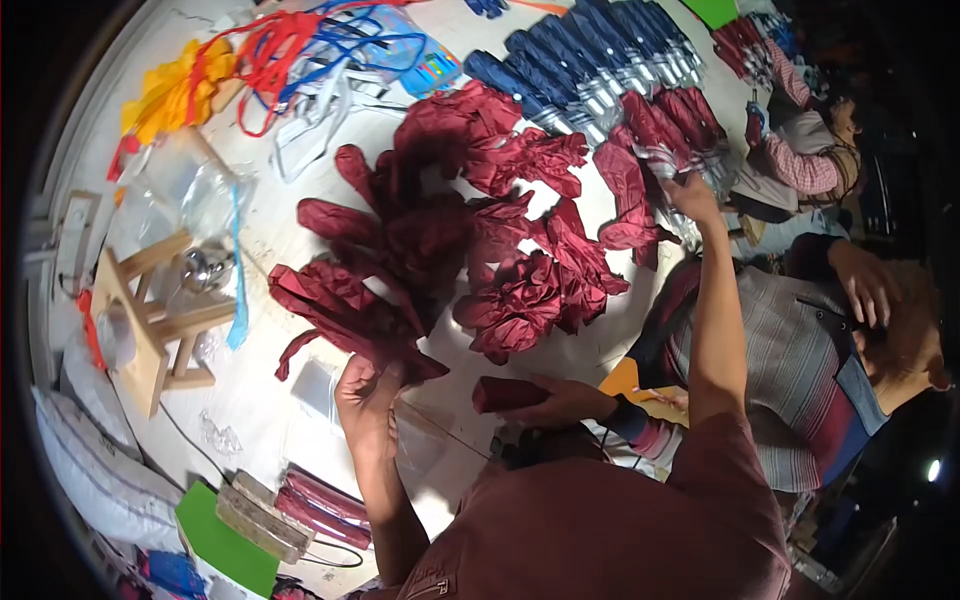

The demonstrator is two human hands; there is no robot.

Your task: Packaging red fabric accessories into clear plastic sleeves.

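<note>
My left hand [368, 402] is closed, thumb against fingers, on the near edge of a maroon cloth cover [350, 315]. That cover lies at the near left of a loose heap of crumpled maroon covers [520, 300] on the white table. My right arm stretches far to the right, and my right hand [692, 198] has its fingers round the silver end of a folded maroon umbrella [655, 130] in a small row. Its fingertips are partly lost among the shafts. Folded dark blue umbrellas [590, 50] with silver shafts lie side by side behind that row.
Beside me a co-worker's hand [565, 400] holds a wrapped maroon umbrella [505, 394]. Red, blue and white straps [320, 90] and yellow cloth [175, 85] lie at the far left. A wooden stand [150, 320], clear plastic bags [180, 190] and a brick-like block [262, 520] are on the left.
</note>
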